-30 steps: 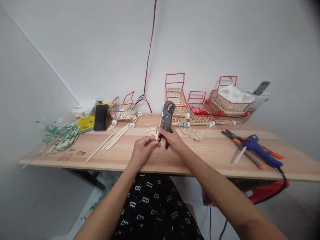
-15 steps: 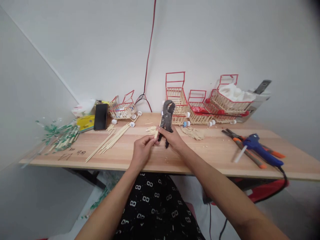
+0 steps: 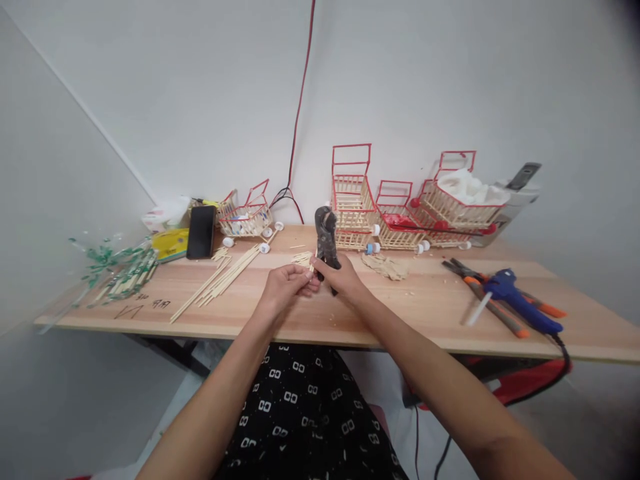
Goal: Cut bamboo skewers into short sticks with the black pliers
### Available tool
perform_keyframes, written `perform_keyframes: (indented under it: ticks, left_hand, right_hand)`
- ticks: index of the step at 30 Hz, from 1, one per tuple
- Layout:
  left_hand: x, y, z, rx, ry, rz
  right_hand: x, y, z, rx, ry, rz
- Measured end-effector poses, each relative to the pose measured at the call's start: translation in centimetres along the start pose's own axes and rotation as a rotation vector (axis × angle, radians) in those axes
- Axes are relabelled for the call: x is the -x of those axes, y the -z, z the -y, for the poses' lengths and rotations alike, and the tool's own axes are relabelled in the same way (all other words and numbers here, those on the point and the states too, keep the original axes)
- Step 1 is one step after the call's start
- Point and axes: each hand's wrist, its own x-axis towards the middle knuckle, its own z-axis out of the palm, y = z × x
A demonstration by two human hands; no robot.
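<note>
My right hand (image 3: 344, 281) grips the handles of black cutting pliers (image 3: 325, 235), held upright over the wooden table (image 3: 310, 313); the jaws look closed. My left hand (image 3: 286, 287) is closed in a pinch on a short pale wooden stick (image 3: 309, 269), right next to the pliers. Both hands meet above the table's middle. A small pile of cut stick pieces (image 3: 302, 258) lies just behind them.
Long wooden sticks (image 3: 220, 280) lie left of the hands, near a black phone (image 3: 201, 231). Several red and wood miniature carts (image 3: 400, 213) stand by the wall. A blue glue gun (image 3: 520, 303) and orange-handled tools lie at the right. Green-tipped sticks (image 3: 120, 273) lie far left.
The pliers' jaws were open around the stick and now look closed. Both hands have shifted slightly, and the stick in my left hand looks shorter.
</note>
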Motion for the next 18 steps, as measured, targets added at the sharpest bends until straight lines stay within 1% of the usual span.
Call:
perform_keyframes:
  ticks: [2,6,10,13,16,18]
  left_hand:
    - [-0.2,0.0,0.1,-0.022,0.006,-0.009]
    - [0.0,-0.1,0.0,-0.049,-0.028,-0.033]
    - [0.9,0.8,-0.8,-0.088,-0.059,-0.048]
    - [2.0,2.3,-2.1,-0.134,-0.116,-0.134]
    - [3.2,3.8,-3.6,-0.199,-0.186,-0.226]
    - [4.0,4.5,-4.5,-0.238,-0.218,-0.251]
  right_hand:
    - [0.1,-0.1,-0.1,0.021,-0.014,0.009]
    - [0.0,-0.3,-0.7,0.057,-0.027,0.020]
    - [-0.2,0.3,-0.6,0.086,0.026,0.102]
    - [0.0,1.7,0.7,0.131,0.056,0.201]
    - [0.7,3.3,2.9,0.282,0.059,0.321]
    - [1.3,4.0,4.3,0.371,0.025,0.411]
